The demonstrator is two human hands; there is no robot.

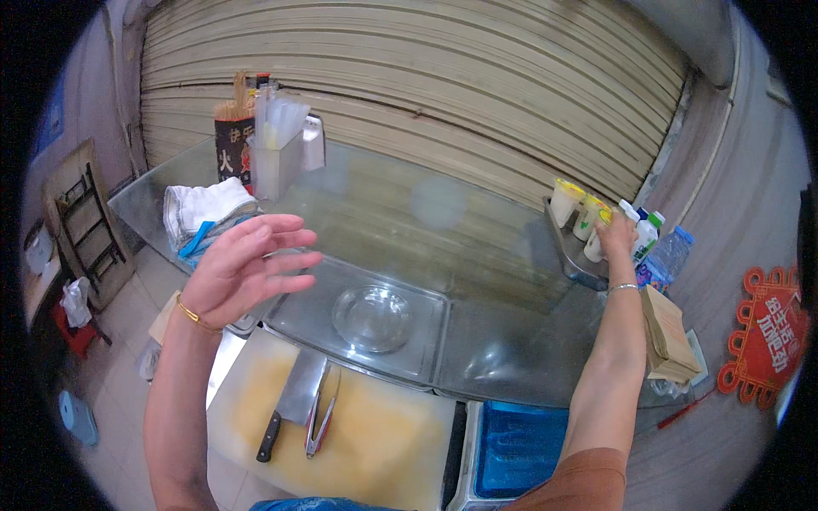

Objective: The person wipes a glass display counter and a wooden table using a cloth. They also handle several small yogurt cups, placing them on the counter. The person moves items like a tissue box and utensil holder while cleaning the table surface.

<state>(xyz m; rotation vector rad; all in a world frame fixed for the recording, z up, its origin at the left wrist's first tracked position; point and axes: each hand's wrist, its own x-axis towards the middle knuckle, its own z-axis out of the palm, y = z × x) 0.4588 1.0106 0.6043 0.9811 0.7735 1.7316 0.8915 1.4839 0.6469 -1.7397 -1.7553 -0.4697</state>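
Observation:
My left hand [259,271] is raised over the front left of the glass-like counter top [409,236], palm turned inward. Its fingers are apart and nothing is in them. At the far right, my right hand [617,236] has its fingers around the top of a plastic cup [594,247] with a yellow-printed lid. Two similar cups of pale contents, a rear cup [565,203] and a middle cup [588,220], stand beside it on a metal tray [563,246]. A white bottle [648,235] with a green cap and a clear bottle [668,255] with a blue cap are close by.
A cleaver [303,386] and tongs [319,418] lie on a stained cutting board [370,441]. A clear round dish [372,318] sits on the counter. Folded cloths [208,207], a skewer holder [233,147], paper bags [668,332] and a blue-lined container [521,447] surround it.

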